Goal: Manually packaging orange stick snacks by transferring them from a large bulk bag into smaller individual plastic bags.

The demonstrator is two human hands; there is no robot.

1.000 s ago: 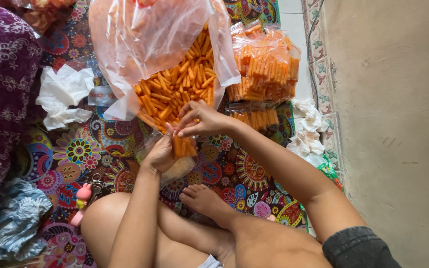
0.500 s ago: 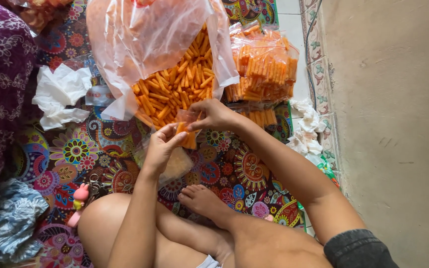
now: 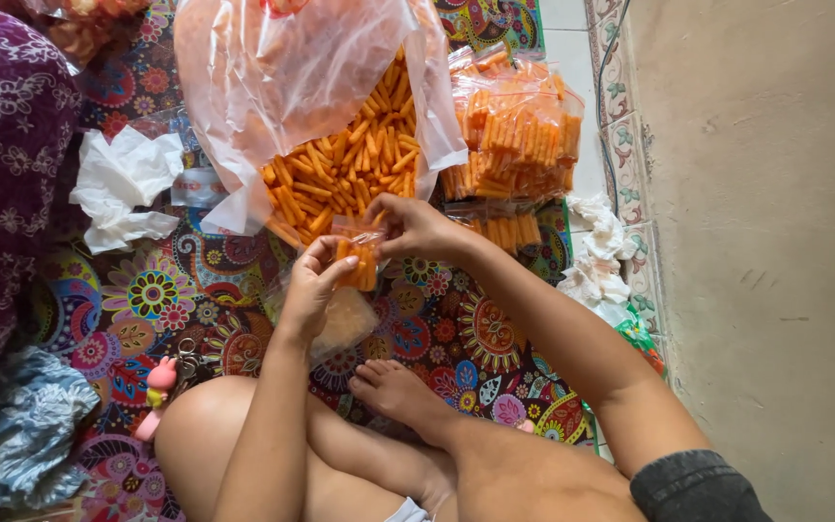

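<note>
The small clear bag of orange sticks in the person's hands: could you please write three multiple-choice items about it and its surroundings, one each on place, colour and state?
1. Where do the filled small packets lie relative to the large open plastic bag?
A. to its right in the picture
B. to its left in the picture
C. on the person's knee

2. What colour are the snack sticks in the large bag?
A. green
B. orange
C. white

3. How is the small clear bag held?
A. it lies alone on the mat
B. by the left hand only
C. by both hands

Answers:
1. A, the stacked packets sit beside the large bag, toward the tiled edge.
2. B, the loose pile is plainly orange.
3. C, the left hand holds it from below and the right hand pinches its top.
</note>
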